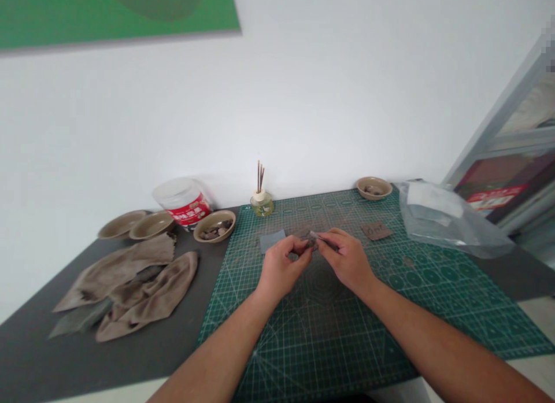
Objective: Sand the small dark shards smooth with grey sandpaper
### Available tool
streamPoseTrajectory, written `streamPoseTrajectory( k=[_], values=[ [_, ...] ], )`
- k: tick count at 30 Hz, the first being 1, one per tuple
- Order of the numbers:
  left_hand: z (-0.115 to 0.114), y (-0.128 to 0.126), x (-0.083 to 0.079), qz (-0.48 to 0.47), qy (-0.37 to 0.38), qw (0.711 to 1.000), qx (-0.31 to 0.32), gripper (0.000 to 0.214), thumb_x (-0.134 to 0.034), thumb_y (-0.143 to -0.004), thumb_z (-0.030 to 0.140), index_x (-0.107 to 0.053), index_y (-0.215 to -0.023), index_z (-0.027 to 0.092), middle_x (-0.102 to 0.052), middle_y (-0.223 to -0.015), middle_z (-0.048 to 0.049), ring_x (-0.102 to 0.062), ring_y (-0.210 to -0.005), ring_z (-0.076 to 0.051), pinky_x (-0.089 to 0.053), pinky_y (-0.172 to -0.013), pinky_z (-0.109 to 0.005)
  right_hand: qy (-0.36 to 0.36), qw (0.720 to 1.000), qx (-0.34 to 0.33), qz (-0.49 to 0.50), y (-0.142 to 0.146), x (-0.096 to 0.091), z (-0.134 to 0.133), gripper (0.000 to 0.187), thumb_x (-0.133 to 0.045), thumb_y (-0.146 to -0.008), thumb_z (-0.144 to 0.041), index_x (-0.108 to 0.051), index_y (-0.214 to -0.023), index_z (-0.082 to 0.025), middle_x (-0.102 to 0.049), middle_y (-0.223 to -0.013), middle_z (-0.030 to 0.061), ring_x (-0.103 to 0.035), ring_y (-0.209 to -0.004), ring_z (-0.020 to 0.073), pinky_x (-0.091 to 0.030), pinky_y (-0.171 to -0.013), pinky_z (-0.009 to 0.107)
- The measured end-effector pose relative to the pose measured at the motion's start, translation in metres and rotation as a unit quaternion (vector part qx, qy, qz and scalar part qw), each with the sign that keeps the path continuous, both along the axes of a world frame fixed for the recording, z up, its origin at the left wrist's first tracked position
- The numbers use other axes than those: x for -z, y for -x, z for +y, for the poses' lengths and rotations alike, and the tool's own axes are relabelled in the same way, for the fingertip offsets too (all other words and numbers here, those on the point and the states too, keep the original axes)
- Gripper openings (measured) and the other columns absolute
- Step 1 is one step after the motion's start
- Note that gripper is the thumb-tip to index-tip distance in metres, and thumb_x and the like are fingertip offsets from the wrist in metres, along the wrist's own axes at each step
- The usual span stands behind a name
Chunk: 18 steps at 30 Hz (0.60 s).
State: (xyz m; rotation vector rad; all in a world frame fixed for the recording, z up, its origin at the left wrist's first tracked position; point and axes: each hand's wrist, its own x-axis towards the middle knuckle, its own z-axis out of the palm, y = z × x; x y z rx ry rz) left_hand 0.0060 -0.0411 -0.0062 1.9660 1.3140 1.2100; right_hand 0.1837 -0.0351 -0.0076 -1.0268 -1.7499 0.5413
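Over the green cutting mat [303, 345] my two hands meet at the fingertips. My left hand [284, 263] is closed, pinching a small dark stone [311, 242] that is mostly hidden by the fingers. Opposite it, my right hand [347, 258] is closed on a thin greyish folded piece that looks like sandpaper [314, 235], pressed against the stone. A blue-grey sheet of sandpaper [272, 240] lies just behind my left hand. To the right of my right hand lies a brown sandpaper piece [376, 230] with handwriting on it.
At left, a bowl of stones [214, 226] stands by a red-labelled plastic jar [186, 203], two more bowls [151, 225] and crumpled brown cloths [147, 299]. A reed diffuser [262, 203] stands by the wall. Back right are another bowl [373, 189] and a clear plastic bag [451, 221].
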Motion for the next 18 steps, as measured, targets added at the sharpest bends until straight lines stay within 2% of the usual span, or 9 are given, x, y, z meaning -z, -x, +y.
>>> streamPoseTrajectory(
  k=[4,7,10,12,15,16,18],
  values=[
    [0.004,0.002,0.003,-0.075,0.026,0.996,0.027,0.012,-0.067,-0.081,0.029,-0.063,-0.084,0.018,-0.066,-0.082,-0.0019,-0.061,-0.073,-0.014,-0.050,-0.069,-0.026,0.010,0.999,0.053,0.006,-0.006,0.001,0.007,0.020,-0.059,-0.090,-0.026,-0.074,-0.102,-0.025,-0.070,-0.085,0.0028,-0.064,-0.080,0.0188,-0.047,-0.074,0.030],
    [0.007,0.002,0.003,-0.146,0.073,0.985,0.049,0.016,-0.069,-0.080,0.029,-0.061,-0.089,0.018,-0.066,-0.086,-0.0026,-0.063,-0.070,-0.013,-0.051,-0.066,-0.026,0.021,0.998,0.042,0.043,-0.006,0.001,0.006,0.019,-0.059,-0.089,-0.027,-0.073,-0.102,-0.024,-0.072,-0.094,0.0033,-0.065,-0.087,0.0201,-0.047,-0.080,0.031],
    [0.008,0.000,0.000,-0.221,0.099,0.968,0.068,0.017,-0.067,-0.082,0.028,-0.057,-0.092,0.019,-0.064,-0.076,0.0006,-0.063,-0.066,-0.013,-0.052,-0.064,-0.026,0.065,0.992,0.011,0.108,-0.001,0.005,0.007,0.019,-0.062,-0.087,-0.029,-0.070,-0.104,-0.024,-0.071,-0.094,0.0036,-0.065,-0.085,0.0206,-0.049,-0.079,0.033],
    [0.009,-0.001,-0.003,-0.242,0.103,0.962,0.075,0.016,-0.065,-0.084,0.027,-0.056,-0.095,0.019,-0.063,-0.074,0.0016,-0.062,-0.063,-0.012,-0.052,-0.062,-0.026,0.107,0.978,-0.017,0.176,0.002,0.008,0.009,0.031,-0.065,-0.084,-0.029,-0.063,-0.115,-0.024,-0.071,-0.085,0.0025,-0.065,-0.076,0.0199,-0.051,-0.073,0.032],
    [0.010,-0.002,-0.005,-0.238,0.111,0.962,0.075,0.023,-0.071,-0.078,0.022,-0.055,-0.095,0.019,-0.062,-0.077,0.0023,-0.060,-0.063,-0.011,-0.051,-0.060,-0.024,0.149,0.955,-0.050,0.252,0.004,0.008,0.012,0.054,-0.071,-0.079,-0.028,-0.050,-0.128,-0.025,-0.069,-0.077,0.0001,-0.065,-0.070,0.0192,-0.052,-0.068,0.031],
    [0.011,-0.002,-0.004,-0.236,0.114,0.962,0.077,0.026,-0.072,-0.076,0.021,-0.055,-0.095,0.019,-0.062,-0.076,0.0029,-0.060,-0.063,-0.011,-0.051,-0.061,-0.024,0.157,0.952,-0.058,0.257,0.004,0.008,0.012,0.051,-0.071,-0.078,-0.028,-0.052,-0.125,-0.024,-0.070,-0.079,0.0008,-0.065,-0.071,0.0191,-0.052,-0.069,0.032],
    [0.011,-0.003,-0.002,-0.231,0.121,0.962,0.085,0.025,-0.071,-0.078,0.022,-0.052,-0.094,0.020,-0.063,-0.076,0.0028,-0.061,-0.064,-0.011,-0.051,-0.062,-0.024,0.169,0.950,-0.072,0.254,0.004,0.004,0.011,0.033,-0.070,-0.079,-0.030,-0.061,-0.109,-0.021,-0.070,-0.084,0.0027,-0.066,-0.074,0.0188,-0.052,-0.071,0.032]
  ],
)
